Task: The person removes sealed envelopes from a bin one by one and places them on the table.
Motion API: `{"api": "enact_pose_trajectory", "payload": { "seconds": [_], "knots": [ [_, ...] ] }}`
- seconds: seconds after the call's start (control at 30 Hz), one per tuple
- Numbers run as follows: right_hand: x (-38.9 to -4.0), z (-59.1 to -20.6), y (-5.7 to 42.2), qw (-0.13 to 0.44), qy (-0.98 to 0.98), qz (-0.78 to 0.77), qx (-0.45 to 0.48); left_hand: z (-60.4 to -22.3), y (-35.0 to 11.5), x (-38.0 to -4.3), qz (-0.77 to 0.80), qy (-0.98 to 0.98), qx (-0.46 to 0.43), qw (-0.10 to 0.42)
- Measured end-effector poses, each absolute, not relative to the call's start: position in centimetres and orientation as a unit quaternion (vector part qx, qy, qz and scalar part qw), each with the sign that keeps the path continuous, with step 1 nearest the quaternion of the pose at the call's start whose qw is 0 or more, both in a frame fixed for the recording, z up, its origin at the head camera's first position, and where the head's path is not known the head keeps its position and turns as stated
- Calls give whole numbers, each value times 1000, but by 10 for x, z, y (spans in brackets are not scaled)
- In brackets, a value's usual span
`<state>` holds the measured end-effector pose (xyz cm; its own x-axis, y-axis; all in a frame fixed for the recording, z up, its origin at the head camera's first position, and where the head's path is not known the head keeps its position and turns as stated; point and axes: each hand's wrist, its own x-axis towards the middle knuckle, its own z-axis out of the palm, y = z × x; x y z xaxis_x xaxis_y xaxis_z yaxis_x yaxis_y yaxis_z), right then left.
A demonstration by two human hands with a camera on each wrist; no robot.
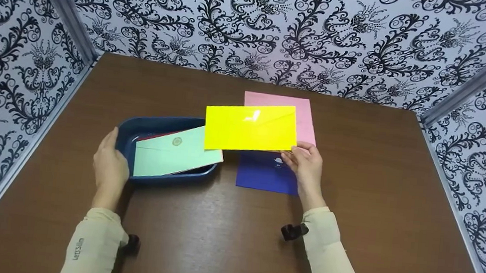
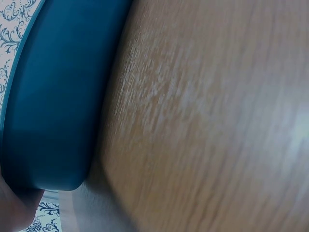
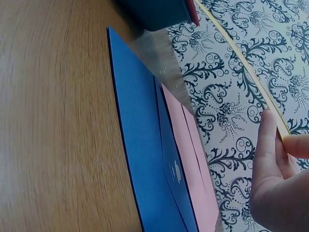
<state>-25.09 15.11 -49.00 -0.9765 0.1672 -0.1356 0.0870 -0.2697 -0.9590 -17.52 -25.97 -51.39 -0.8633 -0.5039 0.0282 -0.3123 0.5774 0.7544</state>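
Observation:
A yellow envelope [image 1: 248, 128] is pinched at its lower right corner between the thumb and fingers of my right hand [image 1: 308, 167]. It is raised over the table, its left end overlapping the dark blue bin in the head view; the right wrist view shows it edge-on. My left hand [image 1: 111, 166] lies along the outside of the bin's [image 1: 165, 182] left end, fingers against the wall. In the bin, a mint green envelope [image 1: 169, 156] with a round gold seal rests tilted on top, a red edge showing under it.
Behind and below the yellow envelope, a pink envelope [image 1: 305, 115] and a blue envelope [image 1: 261, 174] lie on the brown wooden table [image 1: 215, 241], side by side in the right wrist view. Patterned black-and-white walls [image 1: 253, 30] enclose the table at the back and sides.

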Motion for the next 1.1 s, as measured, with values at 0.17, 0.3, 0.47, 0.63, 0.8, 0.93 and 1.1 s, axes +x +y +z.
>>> {"api": "enact_pose_trajectory", "payload": {
  "seconds": [0.17, 0.3, 0.47, 0.63, 0.8, 0.93, 1.1],
  "knots": [
    [-251, -490, 155, 23, -602, 791, -106, -513, -259, -176, -401, -879, 232, 115],
    [-251, -489, 158, 22, -604, 789, -113, -513, -258, -175, -393, -881, 233, 120],
    [-252, -489, 161, 24, -599, 790, -127, -514, -258, -175, -383, -883, 235, 134],
    [-253, -489, 166, 27, -587, 799, -132, -515, -258, -175, -387, -882, 235, 134],
    [-253, -489, 171, 26, -587, 798, -135, -514, -258, -174, -391, -880, 235, 129],
    [-251, -488, 175, 24, -598, 789, -141, -513, -258, -174, -392, -880, 237, 124],
    [-252, -488, 179, 27, -602, 784, -150, -513, -257, -174, -393, -880, 236, 123]
  ]
}}
